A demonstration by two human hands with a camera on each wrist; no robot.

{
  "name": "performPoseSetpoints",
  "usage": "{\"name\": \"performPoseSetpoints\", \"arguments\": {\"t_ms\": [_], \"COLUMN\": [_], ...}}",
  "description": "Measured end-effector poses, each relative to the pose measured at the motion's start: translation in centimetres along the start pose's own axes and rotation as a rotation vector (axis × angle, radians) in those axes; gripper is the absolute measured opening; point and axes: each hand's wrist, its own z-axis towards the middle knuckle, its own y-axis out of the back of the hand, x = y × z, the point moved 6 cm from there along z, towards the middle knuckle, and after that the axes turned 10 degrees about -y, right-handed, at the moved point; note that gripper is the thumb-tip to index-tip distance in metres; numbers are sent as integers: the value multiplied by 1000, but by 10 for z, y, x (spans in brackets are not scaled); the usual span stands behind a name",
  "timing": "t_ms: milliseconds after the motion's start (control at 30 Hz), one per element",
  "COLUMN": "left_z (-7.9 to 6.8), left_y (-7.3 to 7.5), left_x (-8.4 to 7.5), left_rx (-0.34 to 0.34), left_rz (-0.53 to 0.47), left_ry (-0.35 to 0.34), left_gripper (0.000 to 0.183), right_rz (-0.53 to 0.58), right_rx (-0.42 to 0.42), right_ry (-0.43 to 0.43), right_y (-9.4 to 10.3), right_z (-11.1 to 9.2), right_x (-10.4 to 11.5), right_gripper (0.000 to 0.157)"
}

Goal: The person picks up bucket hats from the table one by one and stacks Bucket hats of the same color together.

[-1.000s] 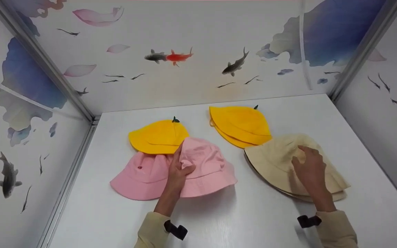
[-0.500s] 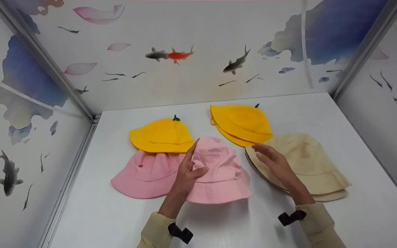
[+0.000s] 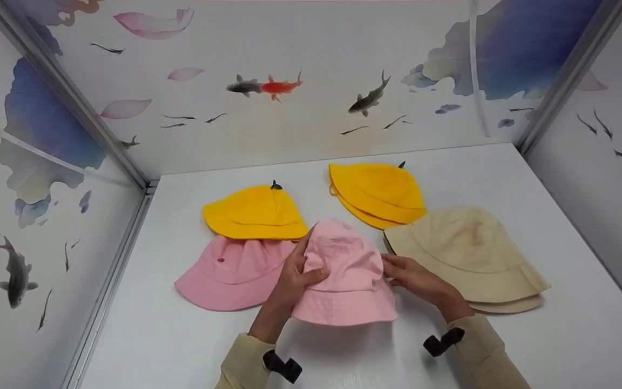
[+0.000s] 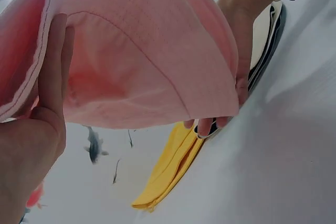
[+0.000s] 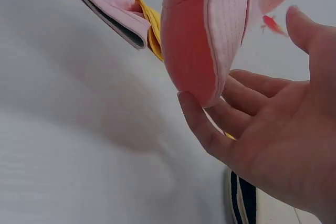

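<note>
In front of me a light pink bucket hat (image 3: 343,302) is held up off the white table, crown away from me. My left hand (image 3: 292,278) grips its left side, thumb on the near face of the crown and fingers behind. At the hat's right side is my right hand (image 3: 416,278); in the right wrist view its fingers (image 5: 202,129) touch the brim edge from outside while the thumb stands apart. To the left lies a darker pink bucket hat (image 3: 219,286), partly under a yellow hat (image 3: 251,213) with a green sprout on top.
Farther back lies a folded-looking yellow hat pile (image 3: 378,194), also with a sprout. Stacked beige bucket hats (image 3: 473,259) sit at the right, close beside my right hand. Printed panels (image 3: 311,129) with fish enclose the white table (image 3: 143,346) at back and sides.
My right hand has moved left from over the beige hats to the light pink hat's side. My left hand has carried that hat slightly right and turned it more upright.
</note>
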Motion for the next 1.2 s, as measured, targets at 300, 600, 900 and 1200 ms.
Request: {"name": "performPoseSetpoints", "arguments": {"t_ms": [300, 600, 900, 1200], "left_z": [-3, -23, -48, -50], "left_y": [16, 36, 45, 56], "left_x": [17, 59, 92, 89], "left_rx": [-10, -110, 70, -56], "left_rz": [-68, -36, 283, 287], "left_ry": [145, 413, 507, 408], "left_gripper": [73, 53, 69, 59], "right_rz": [-19, 368, 428, 324], "right_rx": [-212, -346, -420, -452], "right_ry": [78, 7, -59, -103], "right_y": [15, 33, 42, 52], "right_z": [-13, -22, -26, -33], "right_x": [3, -4, -9, -9], "right_gripper": [34, 19, 30, 37]}}
